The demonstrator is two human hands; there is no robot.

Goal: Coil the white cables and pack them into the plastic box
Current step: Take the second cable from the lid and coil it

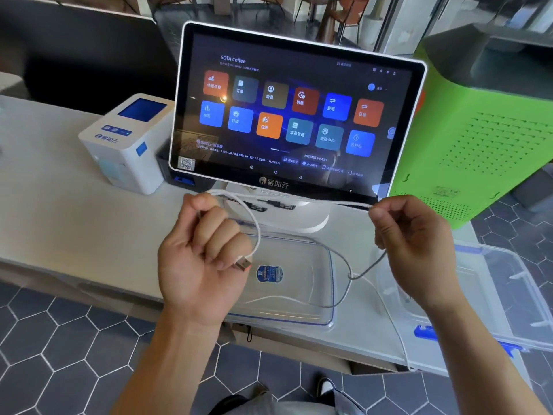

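Observation:
A white cable [302, 199] stretches taut between both hands, above the counter. My left hand [200, 253] is fisted around one end, and a loop curls down past the fingers to a USB plug [243, 262]. My right hand [410, 238] pinches the cable between thumb and forefinger. From there the cable drops, loops over the clear lid [299, 313] and trails off the counter's front edge. The clear plastic box [508, 298] with blue clips stands at the right, partly behind my right wrist.
A touchscreen terminal [293, 115] on a white stand rises just behind the hands. A white receipt printer [125, 142] sits to its left, a green perforated machine [478, 139] to its right. The counter edge [89, 280] runs below, with hexagon-tiled floor [59, 354] beneath.

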